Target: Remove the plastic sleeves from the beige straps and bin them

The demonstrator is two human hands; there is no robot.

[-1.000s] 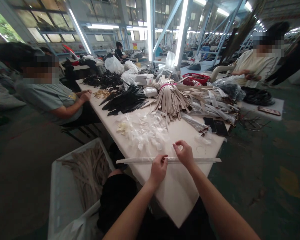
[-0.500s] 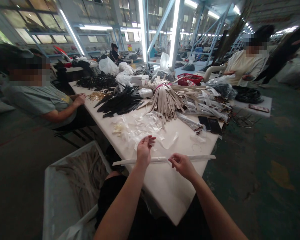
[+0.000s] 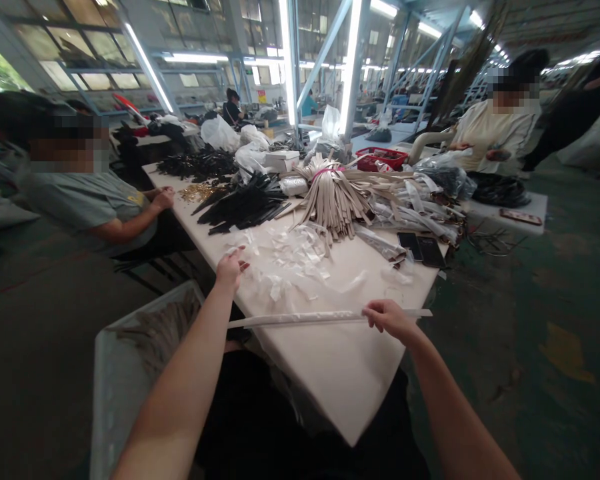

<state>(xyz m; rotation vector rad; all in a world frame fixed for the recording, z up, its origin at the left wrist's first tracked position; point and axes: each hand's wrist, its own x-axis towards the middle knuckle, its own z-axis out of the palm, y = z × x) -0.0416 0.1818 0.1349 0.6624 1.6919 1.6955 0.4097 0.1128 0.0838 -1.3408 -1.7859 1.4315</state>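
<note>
A long pale strap [image 3: 300, 319] lies crosswise near the tapered front end of the table, its left end reaching past the edge. Toward the strap's right end, my right hand [image 3: 389, 320] is closed, pinching it between thumb and fingers. My left hand [image 3: 231, 268] is raised over the table's left edge with its fingers apart. Nothing that I can make out is in it. Beside its fingertips begins a spread of crumpled white film scraps [image 3: 300, 253].
Bundled beige straps [image 3: 333, 200], black strips [image 3: 245, 203] and a red basket [image 3: 381, 159] cover the table's far part. A phone [image 3: 430, 252] lies near the right edge. A white bin [image 3: 103, 373] of straps stands at lower left. Co-workers sit left [image 3: 125, 207] and far right [image 3: 505, 123].
My left hand has moved left and away from me, off the strap's middle to the scraps' left side. My right hand has shifted right along the strap.
</note>
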